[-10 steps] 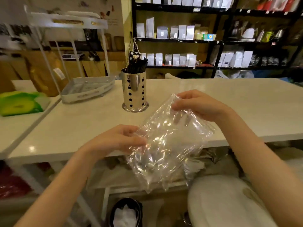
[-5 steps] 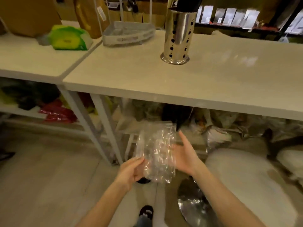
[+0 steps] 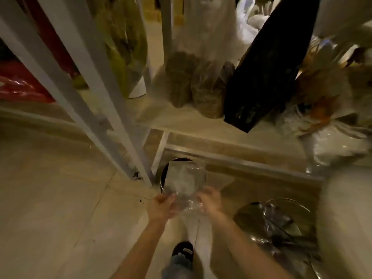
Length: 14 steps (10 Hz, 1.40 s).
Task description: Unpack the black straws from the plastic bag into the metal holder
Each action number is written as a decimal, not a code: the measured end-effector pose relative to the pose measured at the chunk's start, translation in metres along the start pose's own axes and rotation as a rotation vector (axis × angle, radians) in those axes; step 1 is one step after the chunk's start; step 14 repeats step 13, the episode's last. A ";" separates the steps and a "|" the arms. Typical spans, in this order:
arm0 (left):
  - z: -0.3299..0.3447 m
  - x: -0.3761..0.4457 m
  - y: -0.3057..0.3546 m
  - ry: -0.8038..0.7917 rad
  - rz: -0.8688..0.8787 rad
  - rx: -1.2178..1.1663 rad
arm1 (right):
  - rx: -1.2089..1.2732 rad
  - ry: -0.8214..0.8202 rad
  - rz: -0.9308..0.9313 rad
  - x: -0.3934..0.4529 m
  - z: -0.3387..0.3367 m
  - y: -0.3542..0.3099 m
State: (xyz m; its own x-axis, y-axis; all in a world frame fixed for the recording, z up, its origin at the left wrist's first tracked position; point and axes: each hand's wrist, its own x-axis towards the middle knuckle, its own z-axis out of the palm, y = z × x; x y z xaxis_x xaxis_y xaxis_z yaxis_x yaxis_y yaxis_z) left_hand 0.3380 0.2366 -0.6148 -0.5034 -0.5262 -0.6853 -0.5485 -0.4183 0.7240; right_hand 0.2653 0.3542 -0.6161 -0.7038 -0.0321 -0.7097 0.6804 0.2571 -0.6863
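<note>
The clear plastic bag (image 3: 184, 181) looks empty and crumpled, and I hold it low under the table. My left hand (image 3: 162, 206) grips its lower left edge, while my right hand (image 3: 209, 200) grips its lower right edge. The bag hangs right over a small round black bin (image 3: 164, 174) on the floor, hiding most of the bin's opening. The metal holder and the black straws are out of view above.
White table legs (image 3: 112, 109) slant down just left of the bin. A low shelf (image 3: 201, 121) carries bags of dried goods and a black pouch (image 3: 265, 65). A shiny stool base (image 3: 281, 224) and pale seat (image 3: 348, 218) stand at right. My shoe (image 3: 182, 250) is below.
My view has tipped down from the tabletop to the floor. Both hands have carried the empty bag down below the table to above the black bin.
</note>
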 end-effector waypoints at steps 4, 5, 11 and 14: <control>0.020 0.178 -0.114 -0.016 0.072 0.140 | -0.304 0.065 -0.221 0.176 0.043 0.110; 0.027 0.190 -0.125 -0.035 0.063 0.220 | -0.701 0.063 -0.340 0.191 0.044 0.121; 0.011 0.030 0.018 -0.267 0.058 0.564 | -0.603 -0.116 -0.297 0.032 -0.019 0.006; 0.004 -0.084 0.122 -0.389 0.282 0.502 | -0.388 -0.090 -0.477 -0.089 -0.062 -0.084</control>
